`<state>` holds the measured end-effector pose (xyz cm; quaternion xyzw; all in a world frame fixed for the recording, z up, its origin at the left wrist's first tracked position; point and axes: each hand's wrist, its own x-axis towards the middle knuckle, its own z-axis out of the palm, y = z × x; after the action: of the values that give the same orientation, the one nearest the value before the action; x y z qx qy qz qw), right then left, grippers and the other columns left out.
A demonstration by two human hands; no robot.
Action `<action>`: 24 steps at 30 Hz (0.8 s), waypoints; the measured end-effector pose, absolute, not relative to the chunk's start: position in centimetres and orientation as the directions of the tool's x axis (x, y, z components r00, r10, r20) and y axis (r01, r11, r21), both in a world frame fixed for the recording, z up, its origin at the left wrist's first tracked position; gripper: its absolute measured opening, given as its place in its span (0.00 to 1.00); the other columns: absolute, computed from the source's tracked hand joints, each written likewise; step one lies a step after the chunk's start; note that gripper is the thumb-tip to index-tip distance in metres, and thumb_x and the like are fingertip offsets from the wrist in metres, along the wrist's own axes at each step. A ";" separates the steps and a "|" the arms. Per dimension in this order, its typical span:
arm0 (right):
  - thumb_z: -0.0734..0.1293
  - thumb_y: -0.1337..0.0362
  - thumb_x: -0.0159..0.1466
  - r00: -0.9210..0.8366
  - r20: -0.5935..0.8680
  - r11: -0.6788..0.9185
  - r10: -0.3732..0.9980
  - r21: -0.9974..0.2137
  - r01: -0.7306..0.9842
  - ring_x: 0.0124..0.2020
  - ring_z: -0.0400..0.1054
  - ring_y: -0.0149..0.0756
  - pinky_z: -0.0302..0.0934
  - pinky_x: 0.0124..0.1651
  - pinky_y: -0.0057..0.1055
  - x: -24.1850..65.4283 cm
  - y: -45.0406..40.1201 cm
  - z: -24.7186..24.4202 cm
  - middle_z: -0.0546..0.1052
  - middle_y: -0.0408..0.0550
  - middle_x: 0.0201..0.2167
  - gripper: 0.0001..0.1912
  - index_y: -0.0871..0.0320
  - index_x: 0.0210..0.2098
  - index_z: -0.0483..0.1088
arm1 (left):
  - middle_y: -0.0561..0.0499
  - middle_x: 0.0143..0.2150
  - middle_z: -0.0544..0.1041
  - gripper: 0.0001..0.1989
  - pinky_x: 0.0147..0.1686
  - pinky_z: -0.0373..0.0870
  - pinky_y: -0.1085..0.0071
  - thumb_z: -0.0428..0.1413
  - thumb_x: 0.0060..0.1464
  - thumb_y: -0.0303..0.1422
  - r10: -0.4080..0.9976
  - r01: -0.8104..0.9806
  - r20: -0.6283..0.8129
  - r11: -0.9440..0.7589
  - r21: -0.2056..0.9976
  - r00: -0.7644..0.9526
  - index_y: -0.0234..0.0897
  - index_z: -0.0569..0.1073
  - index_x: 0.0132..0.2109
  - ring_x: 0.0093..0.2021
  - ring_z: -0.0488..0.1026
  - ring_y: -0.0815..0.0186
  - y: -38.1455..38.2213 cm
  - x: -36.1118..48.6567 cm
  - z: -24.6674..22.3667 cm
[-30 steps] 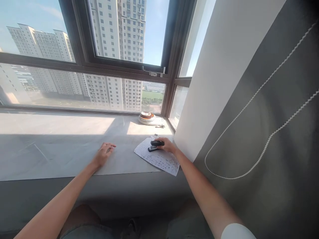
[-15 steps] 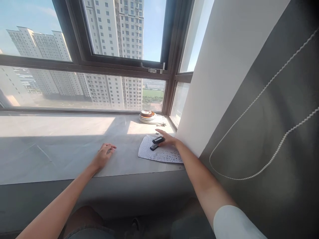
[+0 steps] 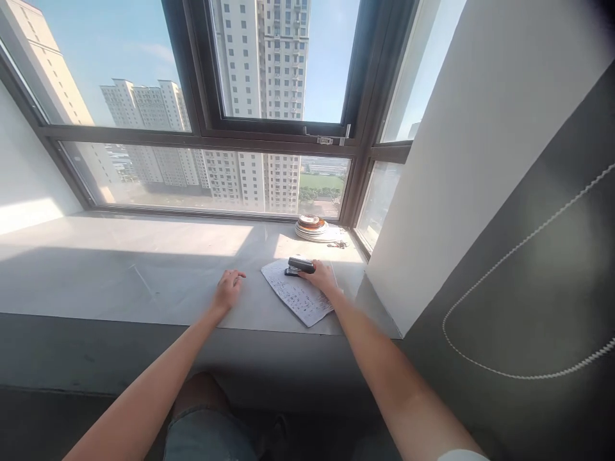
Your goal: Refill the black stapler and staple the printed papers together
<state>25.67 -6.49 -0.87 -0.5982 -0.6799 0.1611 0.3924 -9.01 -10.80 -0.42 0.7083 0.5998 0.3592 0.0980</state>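
Black stapler [image 3: 301,264] between right fingers [image 3: 310,277], over written paper [image 3: 303,299].

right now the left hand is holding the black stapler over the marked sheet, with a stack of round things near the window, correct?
No: it is the right hand that holds the black stapler over the marked sheet, as the head view shows. The stack of round things is near the window.

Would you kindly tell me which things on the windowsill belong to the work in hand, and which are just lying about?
In use:
- black stapler, held in the right hand
- handwritten paper, beneath it

Lying about:
- stack of round items, near the window corner
- small dark item beside it, too small to identify
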 end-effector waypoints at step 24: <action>0.63 0.56 0.71 0.084 0.079 -0.001 0.993 -0.724 0.689 0.78 0.34 0.58 0.34 0.72 0.65 -5.2 -5.3 0.9 0.49 0.70 0.76 0.36 0.66 0.72 0.51 | 0.30 0.67 0.67 0.26 0.60 0.52 0.23 0.45 0.62 0.44 0.890 0.886 0.215 0.321 0.335 -0.403 0.43 0.73 0.62 0.67 0.61 0.29 -12.7 -28.6 -0.6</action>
<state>-5.20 -5.26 0.85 -0.6651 -0.6325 0.2407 0.3157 -28.62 -12.73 -0.61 0.5463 0.8126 0.2031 0.0042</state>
